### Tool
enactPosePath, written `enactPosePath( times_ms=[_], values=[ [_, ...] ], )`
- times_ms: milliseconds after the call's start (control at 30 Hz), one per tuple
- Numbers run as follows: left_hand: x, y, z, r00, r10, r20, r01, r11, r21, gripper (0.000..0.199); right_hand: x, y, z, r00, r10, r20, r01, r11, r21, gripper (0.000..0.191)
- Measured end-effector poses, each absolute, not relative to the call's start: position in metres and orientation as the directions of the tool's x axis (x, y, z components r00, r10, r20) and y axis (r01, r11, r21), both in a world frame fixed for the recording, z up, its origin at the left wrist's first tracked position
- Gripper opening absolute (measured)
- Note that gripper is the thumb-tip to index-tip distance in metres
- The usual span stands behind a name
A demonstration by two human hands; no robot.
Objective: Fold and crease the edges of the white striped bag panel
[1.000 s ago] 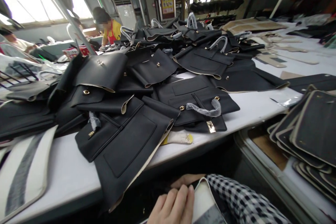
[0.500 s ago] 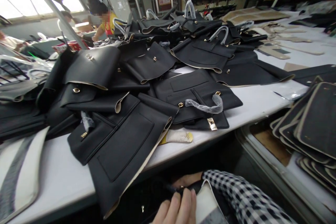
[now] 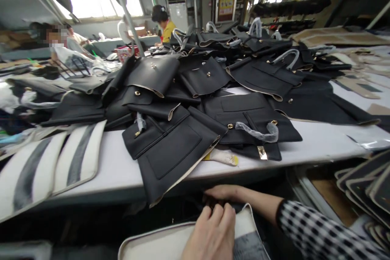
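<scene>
A cream panel with a grey band [image 3: 161, 240] lies low in front of me, below the table edge. My left hand [image 3: 213, 227] rests over this panel, its fingers curled at the far edge around something dark that I cannot make out. Just beyond it, my right hand [image 3: 222, 193] reaches in from the right, out of a black-and-white checked sleeve [image 3: 323, 227]. Its fingers are bent down against the same dark material and partly hidden. Above both hands, a black leather bag piece [image 3: 173, 150] hangs over the table edge.
Black bag pieces with wrapped handles [image 3: 257, 132] are heaped on the white table [image 3: 112, 162]. Cream panels [image 3: 81, 158] lie at the left edge, and dark panels [image 3: 365, 183] are stacked at the right. A person in yellow [image 3: 167, 30] is at the back.
The view has swung left and shows more of the left panels. More of the cream panel under my left hand now shows, and my right hand and bare forearm have come into clearer view.
</scene>
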State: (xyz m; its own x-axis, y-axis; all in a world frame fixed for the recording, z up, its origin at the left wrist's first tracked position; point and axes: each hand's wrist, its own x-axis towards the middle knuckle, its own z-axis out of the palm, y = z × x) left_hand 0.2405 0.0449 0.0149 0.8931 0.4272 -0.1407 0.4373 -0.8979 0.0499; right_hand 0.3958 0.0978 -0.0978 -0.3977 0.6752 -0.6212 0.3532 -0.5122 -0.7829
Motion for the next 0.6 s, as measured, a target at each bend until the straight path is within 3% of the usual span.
enactPosePath(
  times_ms=[100, 200, 267, 367, 433, 600],
  values=[
    [0.239, 0.042, 0.030, 0.886, 0.427, -0.180, 0.451, -0.884, 0.121, 0.043, 0.378, 0.113, -0.065, -0.489, 0.604, -0.629, 0.411, -0.476, -0.777, 0.064],
    [0.231, 0.035, 0.036, 0.882, 0.453, -0.126, 0.470, -0.861, 0.193, 0.051, 0.363, 0.109, -0.039, -0.446, 0.675, -0.588, 0.433, -0.412, -0.802, 0.075],
    [0.221, 0.032, 0.037, 0.867, 0.494, -0.070, 0.492, -0.824, 0.281, 0.046, 0.356, 0.100, -0.031, -0.376, 0.737, -0.561, 0.470, -0.370, -0.801, 0.080],
    [0.195, 0.036, 0.039, 0.777, 0.629, -0.023, 0.566, -0.682, 0.462, 0.029, 0.349, 0.089, -0.027, -0.331, 0.796, -0.506, 0.541, -0.279, -0.793, 0.082],
    [0.171, 0.043, 0.039, 0.664, 0.747, -0.025, 0.634, -0.545, 0.549, 0.028, 0.346, 0.086, -0.026, -0.330, 0.812, -0.480, 0.596, -0.215, -0.774, 0.081],
    [0.122, 0.060, 0.037, 0.479, 0.859, -0.181, 0.738, -0.282, 0.614, 0.016, 0.338, 0.083, -0.021, -0.334, 0.852, -0.403, 0.749, -0.020, -0.663, 0.071]
  ],
)
